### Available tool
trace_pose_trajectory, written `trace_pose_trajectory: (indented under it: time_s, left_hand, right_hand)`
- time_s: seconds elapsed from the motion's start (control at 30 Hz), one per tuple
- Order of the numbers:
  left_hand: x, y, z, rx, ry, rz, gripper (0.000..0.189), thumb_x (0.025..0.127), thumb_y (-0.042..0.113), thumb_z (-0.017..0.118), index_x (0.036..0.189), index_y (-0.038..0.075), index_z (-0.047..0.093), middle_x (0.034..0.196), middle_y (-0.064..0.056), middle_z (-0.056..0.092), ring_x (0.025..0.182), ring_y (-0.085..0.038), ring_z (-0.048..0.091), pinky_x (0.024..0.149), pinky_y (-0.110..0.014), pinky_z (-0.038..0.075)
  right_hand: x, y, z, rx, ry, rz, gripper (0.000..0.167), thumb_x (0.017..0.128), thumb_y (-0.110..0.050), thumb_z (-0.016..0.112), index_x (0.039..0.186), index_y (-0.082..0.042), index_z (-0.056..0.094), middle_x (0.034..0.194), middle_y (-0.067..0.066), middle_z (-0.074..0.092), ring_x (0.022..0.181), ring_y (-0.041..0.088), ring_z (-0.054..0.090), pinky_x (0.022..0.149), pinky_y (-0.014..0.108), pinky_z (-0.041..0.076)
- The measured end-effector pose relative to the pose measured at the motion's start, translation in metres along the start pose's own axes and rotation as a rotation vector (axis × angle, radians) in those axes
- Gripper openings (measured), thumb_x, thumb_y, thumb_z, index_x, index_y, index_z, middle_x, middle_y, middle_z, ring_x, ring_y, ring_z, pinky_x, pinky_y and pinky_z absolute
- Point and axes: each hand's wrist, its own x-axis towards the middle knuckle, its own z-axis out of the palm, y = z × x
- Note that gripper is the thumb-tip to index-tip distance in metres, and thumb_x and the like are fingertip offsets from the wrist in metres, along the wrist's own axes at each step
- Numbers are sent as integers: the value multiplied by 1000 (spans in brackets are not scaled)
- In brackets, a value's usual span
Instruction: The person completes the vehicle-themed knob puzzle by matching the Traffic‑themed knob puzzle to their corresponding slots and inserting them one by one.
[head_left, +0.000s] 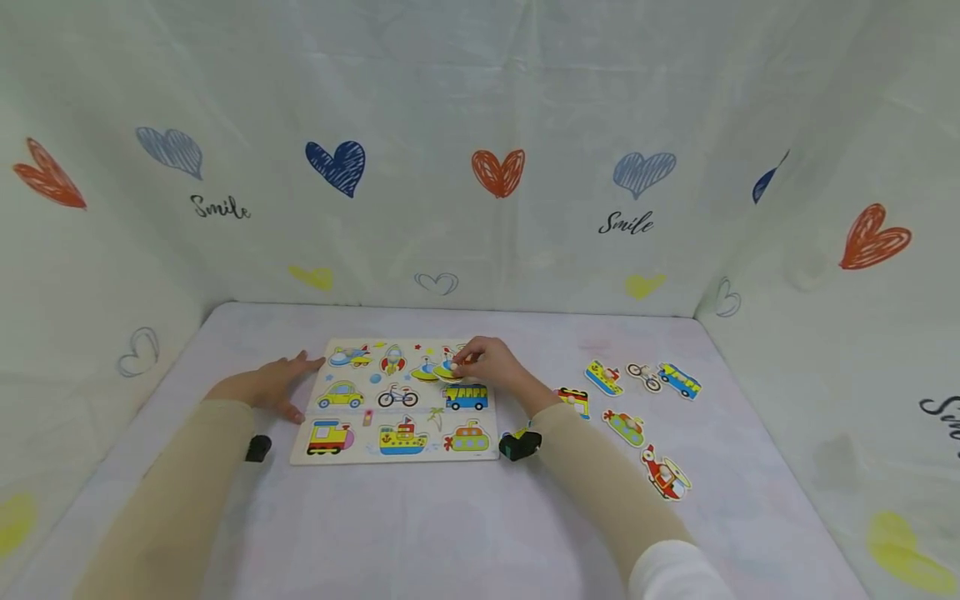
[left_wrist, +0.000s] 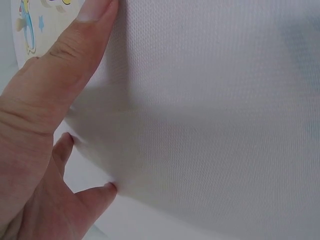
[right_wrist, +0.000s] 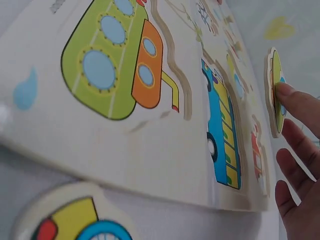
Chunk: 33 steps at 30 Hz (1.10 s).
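left hand (head_left: 276, 385) was spread wide, touching the puzzle board's (head_left: 367, 442) left edge | right hand (head_left: 489, 364) was narrowed, pinching a saucer piece (head_left: 444, 370) | saucer piece was raised over the board's upper right, beside the printed saucer (head_left: 424, 371) | boat (head_left: 603, 378), bicycle (head_left: 643, 377), bus (head_left: 679, 381), submarine (head_left: 624, 428) and helicopter pieces (head_left: 665, 473) lay right of the board
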Motion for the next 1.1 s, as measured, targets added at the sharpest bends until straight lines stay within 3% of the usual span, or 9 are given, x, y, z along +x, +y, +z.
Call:
trace_pose_trajectory:
  time_s: [0.3,0.6,0.87,1.1]
  left_hand:
    - [-2,0,-1,12,5,2,108,69,29,89,153,5,25,153,-36,11,136,-59,13,102,-74,21]
    - [1,-4,1,15,9,-8,110,67,32,89,153,7,25,154,-34,11,137,-58,13,102,-75,21]
    - [1,-2,1,13,13,-6,109,67,29,89,153,6,26,154,-35,11,136,-59,13,102,-74,22]
    - [2,0,1,10,4,-11,109,67,26,90,152,4,26,153,-36,11,136,-59,11,103,-73,20]
  right_hand:
    - [10,-7,19,30,37,-15,16,85,-24,78,98,-16,76,93,-4,63,85,18,53,72,29,44]
    - [19,-10,34,63,47,22,15,85,-27,78,96,-18,76,91,-4,62,83,16,53,70,28,44]
    - [22,-11,38,-15,64,60,15,84,-31,78,94,-21,76,95,-6,61,85,16,52,73,30,43]
    - [25,-9,43,-148,96,26,16,81,-37,80,91,-25,77,98,-10,62,84,12,52,75,29,42]
